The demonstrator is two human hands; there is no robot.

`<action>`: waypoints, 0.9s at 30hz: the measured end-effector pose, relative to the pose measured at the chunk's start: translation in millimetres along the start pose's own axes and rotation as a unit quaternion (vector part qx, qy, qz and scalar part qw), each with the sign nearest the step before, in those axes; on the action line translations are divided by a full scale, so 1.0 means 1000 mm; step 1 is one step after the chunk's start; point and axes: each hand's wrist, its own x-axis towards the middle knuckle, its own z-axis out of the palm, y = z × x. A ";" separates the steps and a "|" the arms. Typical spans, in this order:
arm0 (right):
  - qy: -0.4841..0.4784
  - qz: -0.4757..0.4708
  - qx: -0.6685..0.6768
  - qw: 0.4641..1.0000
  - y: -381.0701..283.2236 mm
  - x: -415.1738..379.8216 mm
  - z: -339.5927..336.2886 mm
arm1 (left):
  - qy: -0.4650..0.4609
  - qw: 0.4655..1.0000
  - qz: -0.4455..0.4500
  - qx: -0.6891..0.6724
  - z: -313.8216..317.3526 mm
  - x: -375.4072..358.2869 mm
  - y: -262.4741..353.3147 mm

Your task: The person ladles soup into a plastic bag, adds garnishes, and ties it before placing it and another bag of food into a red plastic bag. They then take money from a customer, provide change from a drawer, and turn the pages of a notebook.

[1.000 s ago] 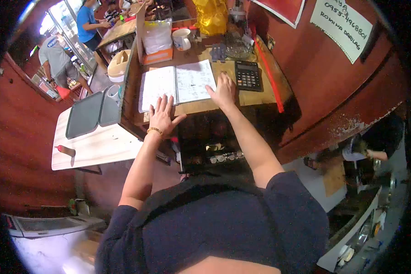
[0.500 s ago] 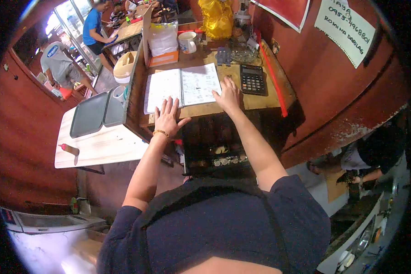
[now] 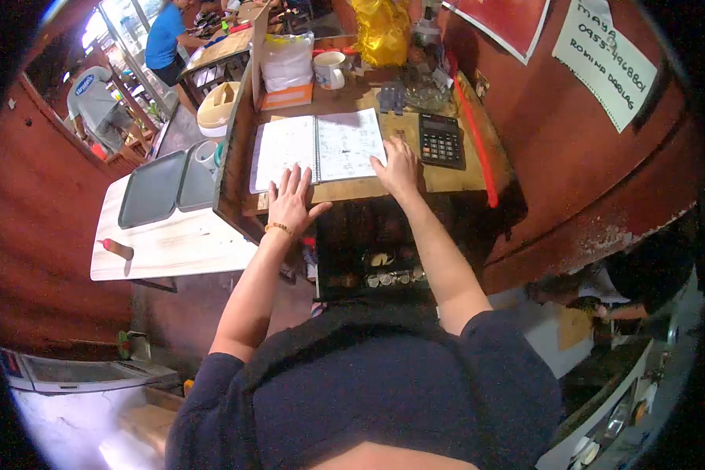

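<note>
A spiral notebook (image 3: 345, 145) lies open on the wooden desk (image 3: 446, 182), with handwriting across its right page. My left hand (image 3: 291, 207) rests with spread fingers on the lower edge of the left page; a beaded bracelet circles that wrist. At the right page's lower right edge lies my right hand (image 3: 400, 166), its fingers apart and holding nothing. Just right of it is a black calculator (image 3: 441, 142). Below the desktop an open drawer (image 3: 345, 243) shows coins (image 3: 395, 278) in its front part.
Behind the notebook stand a mug (image 3: 329, 72), a white plastic bag (image 3: 287, 66) and a yellow wrapped bundle (image 3: 381, 31). Left is a table (image 3: 164, 254) with grey trays (image 3: 153, 192) and a sauce bottle (image 3: 117, 250). Other people (image 3: 167, 39) are at far left and lower right.
The view has shifted slightly, so the desk sits a little further right. Both hands stay at the notebook in nearly the same pose. The person at lower right has moved.
</note>
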 end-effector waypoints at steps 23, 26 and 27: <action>-0.074 -0.082 0.233 0.966 -0.006 -0.191 -0.066 | 0.042 0.999 0.016 -0.027 0.007 0.001 -0.002; -0.166 -0.048 0.250 0.953 0.032 -0.266 -0.062 | 0.047 0.999 0.012 -0.014 0.010 0.002 -0.002; -0.216 -0.062 0.219 0.949 0.042 -0.281 -0.063 | 0.051 0.999 0.011 -0.011 0.012 0.002 -0.002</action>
